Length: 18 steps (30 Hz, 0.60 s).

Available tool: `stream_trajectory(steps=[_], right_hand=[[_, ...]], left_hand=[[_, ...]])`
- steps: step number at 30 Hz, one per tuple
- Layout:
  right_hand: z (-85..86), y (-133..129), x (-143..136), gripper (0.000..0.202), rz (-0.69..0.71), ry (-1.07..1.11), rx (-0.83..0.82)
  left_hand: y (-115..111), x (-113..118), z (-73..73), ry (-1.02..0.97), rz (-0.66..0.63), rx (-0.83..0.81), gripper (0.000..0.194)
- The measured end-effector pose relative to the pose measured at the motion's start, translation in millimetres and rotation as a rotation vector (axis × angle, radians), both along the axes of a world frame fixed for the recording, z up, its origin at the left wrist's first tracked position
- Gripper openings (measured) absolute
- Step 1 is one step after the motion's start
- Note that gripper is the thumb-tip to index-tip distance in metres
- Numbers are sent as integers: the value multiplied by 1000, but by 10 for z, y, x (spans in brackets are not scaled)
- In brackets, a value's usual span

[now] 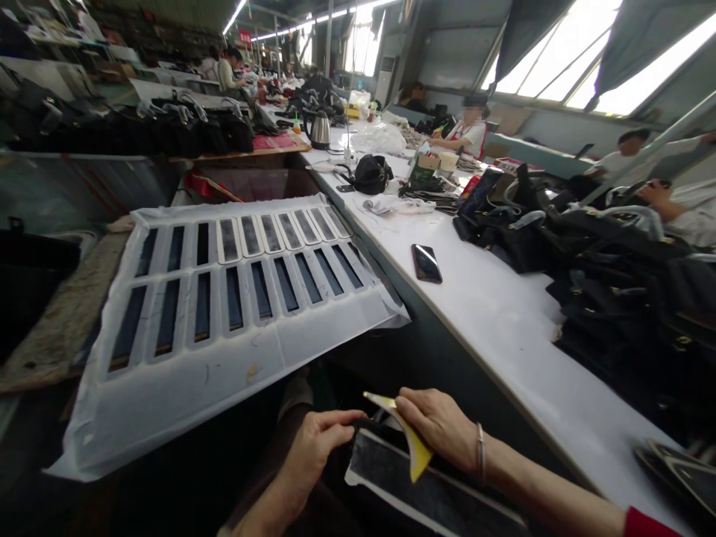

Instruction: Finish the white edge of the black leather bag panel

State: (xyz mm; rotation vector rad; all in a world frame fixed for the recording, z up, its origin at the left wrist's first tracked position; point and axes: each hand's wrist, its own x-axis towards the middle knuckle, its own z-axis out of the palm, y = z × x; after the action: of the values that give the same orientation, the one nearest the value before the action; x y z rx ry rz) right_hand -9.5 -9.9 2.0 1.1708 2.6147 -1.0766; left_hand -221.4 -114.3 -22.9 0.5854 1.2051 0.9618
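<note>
While pinched by both hands, black strip [391, 470] between left hand [318, 447] and right hand [441, 425].

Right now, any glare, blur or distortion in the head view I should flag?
Head view: skylight windows blown out white; strong wide-angle bending at the edges; phone screen catches glare; hands and yellow card reasonably sharp; black bags lose detail in shadow.

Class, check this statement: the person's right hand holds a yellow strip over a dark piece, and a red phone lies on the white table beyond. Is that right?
Not quite. The head view shows the phone is black, not red. The rest stands: the right hand holds the yellow strip over the dark piece, with the white table beyond.
</note>
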Motion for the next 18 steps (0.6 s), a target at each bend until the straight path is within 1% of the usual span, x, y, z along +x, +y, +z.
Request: stream_trajectory(steps=[1,3,6,9,11,14,16,18], right_hand=[[1,28,6,53,-60,18,-72],[-14,80,-39,56,-114,83,-222],[-66,130,-207,66,-102,199,-423],[-139,134,-378,69,-83,269,-563],[-193,112,-446,61,-94,291,-604],[-249,65,-483,37,-101,298,-618],[-247,43,-489,23,-80,290,-598],[-218,38,-499,16,-56,272,-556]], left_hand=[[4,2,-12,-13,-4,-2,36],[12,7,-19,-15,-7,-8,37],[32,9,-13,12,-17,4,36],[41,20,-23,59,-23,36,34],[31,46,-40,72,-19,52,33],[4,110,-62,70,2,40,33],[-11,147,-69,117,14,33,32],[-18,162,-71,175,13,40,29]])
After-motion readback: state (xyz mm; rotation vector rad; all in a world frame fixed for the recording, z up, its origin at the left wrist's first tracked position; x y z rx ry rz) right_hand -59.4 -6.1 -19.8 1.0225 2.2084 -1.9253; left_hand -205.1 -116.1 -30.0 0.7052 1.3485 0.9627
